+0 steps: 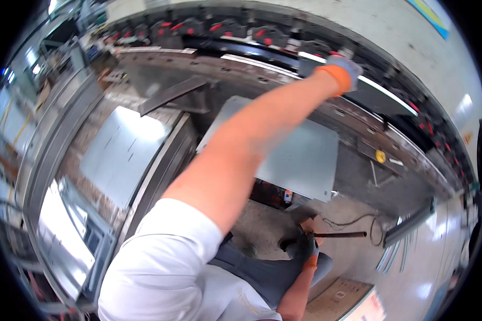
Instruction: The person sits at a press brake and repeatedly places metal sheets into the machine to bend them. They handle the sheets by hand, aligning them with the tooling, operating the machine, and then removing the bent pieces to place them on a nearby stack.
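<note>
My left arm crosses the view, and my left hand (347, 70), in a grey glove with an orange cuff, is up at the upper tooling of a press brake (262, 72). Its fingers look curled by a red and silver fitting (337, 55), but blur hides what they grip. Low beside my knee, my right hand (309, 247), gloved the same way, is closed around a brown metal rod (343, 234) that points right. Between my arms and the machine lies a flat grey sheet metal panel (305, 155), partly covered by my left forearm.
Another metal sheet (126, 150) lies on a frame at the left, near an angled steel bracket (174, 95). Under the panel stands a small spray can (288, 197). A black cable (353, 220) and a cardboard box (340, 302) are at the lower right. A yellow tape measure (380, 155) rests by the machine.
</note>
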### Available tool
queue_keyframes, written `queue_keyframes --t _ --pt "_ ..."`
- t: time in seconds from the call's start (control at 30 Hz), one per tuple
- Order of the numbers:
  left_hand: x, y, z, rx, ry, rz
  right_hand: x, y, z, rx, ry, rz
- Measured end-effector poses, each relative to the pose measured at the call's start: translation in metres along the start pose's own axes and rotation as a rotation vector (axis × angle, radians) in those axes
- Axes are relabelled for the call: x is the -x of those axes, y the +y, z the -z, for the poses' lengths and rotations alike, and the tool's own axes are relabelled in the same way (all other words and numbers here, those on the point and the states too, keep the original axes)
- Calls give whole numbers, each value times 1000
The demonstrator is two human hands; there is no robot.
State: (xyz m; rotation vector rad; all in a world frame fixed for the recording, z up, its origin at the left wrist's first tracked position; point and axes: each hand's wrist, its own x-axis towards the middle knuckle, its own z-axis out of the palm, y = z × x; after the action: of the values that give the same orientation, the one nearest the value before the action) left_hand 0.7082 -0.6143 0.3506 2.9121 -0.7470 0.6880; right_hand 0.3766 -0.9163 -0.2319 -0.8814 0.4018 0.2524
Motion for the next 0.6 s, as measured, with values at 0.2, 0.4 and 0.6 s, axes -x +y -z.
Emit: queue_keyframes --t 0.2,0.4,0.6 --pt "13 -38 -17 -156 -3 21 -23 16 -1 -16 -498 -199" --pt "12 -26 -15 -156 40 7 -36 22 -4 776 -162 183" --pt "11 -19 -13 -138 33 23 -36 15 -24 1332 -380 494"
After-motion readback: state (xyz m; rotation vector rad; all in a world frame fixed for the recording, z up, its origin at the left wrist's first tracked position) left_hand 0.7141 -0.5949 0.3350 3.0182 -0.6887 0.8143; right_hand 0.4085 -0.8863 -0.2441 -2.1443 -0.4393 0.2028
